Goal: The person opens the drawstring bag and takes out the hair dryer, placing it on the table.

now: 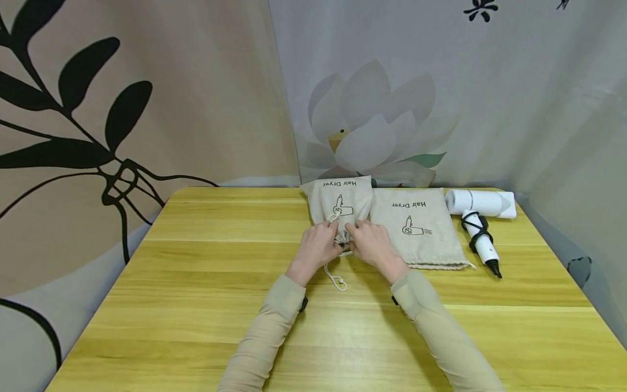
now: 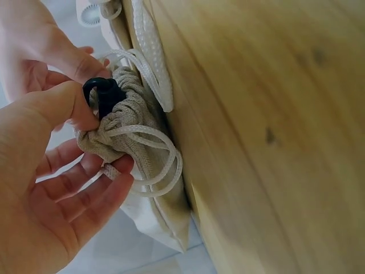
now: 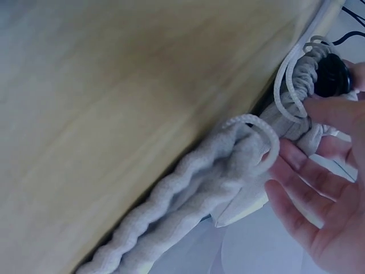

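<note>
A beige drawstring bag printed "Hair Dryer" lies at the table's back, its gathered mouth toward me. At the left of that mouth, my left hand pinches the bunched cloth between thumb and fingers. My right hand grips the other side, thumb on the rim and the lower fingers spread. Inside the puckered opening shows a black, ring-ended piece; the rest of it is hidden in the bag. White cord loops hang from the mouth, and one cord end trails onto the table.
A second, flat "Hair Dryer" bag lies right beside my right hand. Farther right are a rolled white sheet and a white wand-shaped appliance with a black cord wound round it. Curtains stand behind the wooden table.
</note>
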Tool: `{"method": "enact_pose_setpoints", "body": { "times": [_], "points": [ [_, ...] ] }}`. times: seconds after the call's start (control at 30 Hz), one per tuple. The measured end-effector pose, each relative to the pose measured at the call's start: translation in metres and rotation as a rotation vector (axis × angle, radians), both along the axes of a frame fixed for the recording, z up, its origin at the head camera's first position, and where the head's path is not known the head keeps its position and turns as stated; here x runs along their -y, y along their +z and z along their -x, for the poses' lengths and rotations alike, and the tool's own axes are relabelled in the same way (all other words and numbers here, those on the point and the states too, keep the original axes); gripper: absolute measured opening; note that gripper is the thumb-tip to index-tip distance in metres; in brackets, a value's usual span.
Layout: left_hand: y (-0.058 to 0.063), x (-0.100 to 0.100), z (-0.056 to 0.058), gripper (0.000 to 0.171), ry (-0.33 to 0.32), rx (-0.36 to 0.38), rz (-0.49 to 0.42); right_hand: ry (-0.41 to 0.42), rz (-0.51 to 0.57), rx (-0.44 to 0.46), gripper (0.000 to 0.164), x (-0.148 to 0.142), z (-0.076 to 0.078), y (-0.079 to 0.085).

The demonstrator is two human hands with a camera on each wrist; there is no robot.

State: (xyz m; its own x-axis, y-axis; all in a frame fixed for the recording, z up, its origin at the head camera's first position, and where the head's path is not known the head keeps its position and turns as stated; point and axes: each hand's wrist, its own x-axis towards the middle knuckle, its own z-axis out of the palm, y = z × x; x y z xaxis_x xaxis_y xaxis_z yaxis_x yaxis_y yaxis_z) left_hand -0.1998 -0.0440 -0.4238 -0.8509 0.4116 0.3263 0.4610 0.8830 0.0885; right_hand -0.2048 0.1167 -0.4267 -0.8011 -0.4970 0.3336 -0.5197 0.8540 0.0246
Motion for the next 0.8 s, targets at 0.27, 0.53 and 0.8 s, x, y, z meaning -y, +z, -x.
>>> {"method": "enact_pose_setpoints", "body": {
  "times": [0.27,0.53,0.8],
  "points": [
    [0.000,-0.001,0.002,0.042,0.014,0.028,-0.007,-0.004,0.021,0.019,0.023,-0.004,0.000,-0.001],
    [0.002,0.000,0.003,0.032,0.028,0.072,-0.016,-0.026,0.046,0.026,0.019,-0.008,0.000,-0.002],
    [0.003,0.001,0.003,0.030,0.037,0.089,-0.020,-0.040,0.055,0.028,0.018,-0.013,-0.001,-0.002]
  ]
}}
